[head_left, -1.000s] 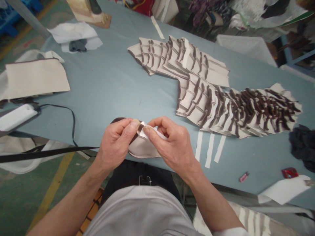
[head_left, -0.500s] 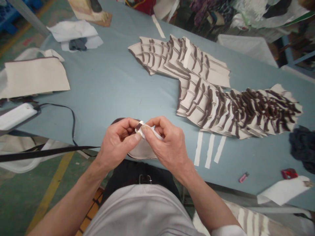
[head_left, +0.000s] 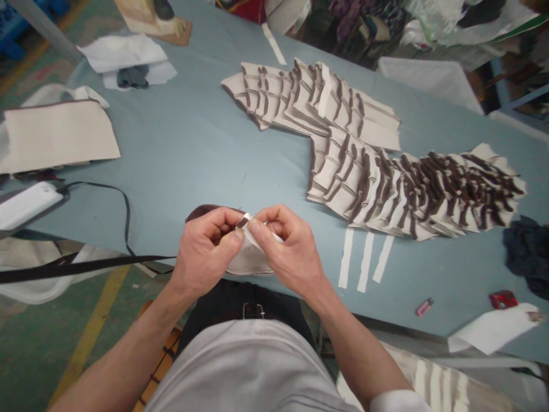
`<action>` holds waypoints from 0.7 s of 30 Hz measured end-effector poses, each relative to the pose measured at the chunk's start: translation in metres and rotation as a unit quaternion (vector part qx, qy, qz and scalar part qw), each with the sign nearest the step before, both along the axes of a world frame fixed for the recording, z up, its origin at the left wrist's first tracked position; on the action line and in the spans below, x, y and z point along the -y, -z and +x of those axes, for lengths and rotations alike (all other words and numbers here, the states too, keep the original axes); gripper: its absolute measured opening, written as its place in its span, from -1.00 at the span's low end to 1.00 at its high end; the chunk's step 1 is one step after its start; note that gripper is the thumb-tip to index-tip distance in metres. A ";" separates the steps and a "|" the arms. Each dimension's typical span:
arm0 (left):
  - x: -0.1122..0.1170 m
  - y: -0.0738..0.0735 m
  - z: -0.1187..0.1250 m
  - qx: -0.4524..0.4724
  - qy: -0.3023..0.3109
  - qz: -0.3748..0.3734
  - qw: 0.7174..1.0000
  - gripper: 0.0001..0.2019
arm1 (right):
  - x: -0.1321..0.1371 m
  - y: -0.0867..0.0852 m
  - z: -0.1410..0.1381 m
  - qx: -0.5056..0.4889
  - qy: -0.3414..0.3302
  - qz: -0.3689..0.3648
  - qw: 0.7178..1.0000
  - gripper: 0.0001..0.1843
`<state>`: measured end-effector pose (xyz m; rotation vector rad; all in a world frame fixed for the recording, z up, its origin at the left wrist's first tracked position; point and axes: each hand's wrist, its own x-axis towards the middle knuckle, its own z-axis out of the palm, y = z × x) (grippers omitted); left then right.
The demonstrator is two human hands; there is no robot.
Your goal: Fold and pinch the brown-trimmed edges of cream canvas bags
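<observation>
Close to the table's front edge, my left hand (head_left: pixel 210 243) pinches the edge of a beige fabric piece (head_left: pixel 249 260) with dark brown trim. My right hand (head_left: pixel 291 246) is closed on a narrow white strip (head_left: pixel 253 232), its thumb and forefinger meeting the left fingertips at the fabric's edge. Most of the piece hangs below and behind both hands, so its full shape is hidden. Right of my hands, several white strips (head_left: pixel 366 262) stick out from under a long overlapping row of beige pieces with brown edging (head_left: pixel 355 166).
A stack of beige panels (head_left: pixel 60 134) lies at the left, near a white device (head_left: pixel 28 203) and a black strap (head_left: pixel 86 268). Small pink clippers (head_left: pixel 424 307), a red object (head_left: pixel 503 299) and dark cloth (head_left: pixel 527 254) are at the right. A white bin (head_left: pixel 431 83) stands behind the table.
My fingers have shifted slightly on the fabric edge, and more of the brown trim shows behind my left hand. The whole view has moved a little; the table items stay put.
</observation>
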<state>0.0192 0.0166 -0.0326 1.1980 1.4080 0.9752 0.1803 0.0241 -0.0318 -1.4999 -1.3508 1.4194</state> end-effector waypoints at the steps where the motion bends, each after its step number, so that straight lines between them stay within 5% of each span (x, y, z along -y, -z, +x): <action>1: 0.000 -0.002 0.002 -0.014 -0.002 0.009 1.000 -0.90 | -0.001 0.001 0.000 -0.036 -0.007 -0.023 0.999 -0.66; 6: 0.007 -0.004 0.015 -0.090 -0.040 0.053 0.994 -0.94 | -0.002 0.009 -0.001 -0.191 -0.053 -0.130 0.972 -0.36; 10: 0.011 0.000 0.022 -0.121 -0.066 0.072 0.988 -0.94 | 0.001 0.017 -0.002 -0.207 -0.076 -0.143 0.965 -0.42; 14: 0.009 0.000 0.019 -0.104 -0.068 0.073 0.990 -0.91 | -0.003 0.020 0.001 -0.196 -0.125 -0.110 0.966 -0.50; 17: 0.013 -0.005 0.014 -0.071 -0.044 0.079 0.993 -0.88 | -0.011 0.015 0.007 -0.144 -0.187 -0.020 0.972 -0.56; 21: 0.031 -0.027 0.025 -0.033 0.099 0.131 0.986 -0.80 | -0.007 0.007 0.008 -0.002 -0.226 0.093 0.970 -0.62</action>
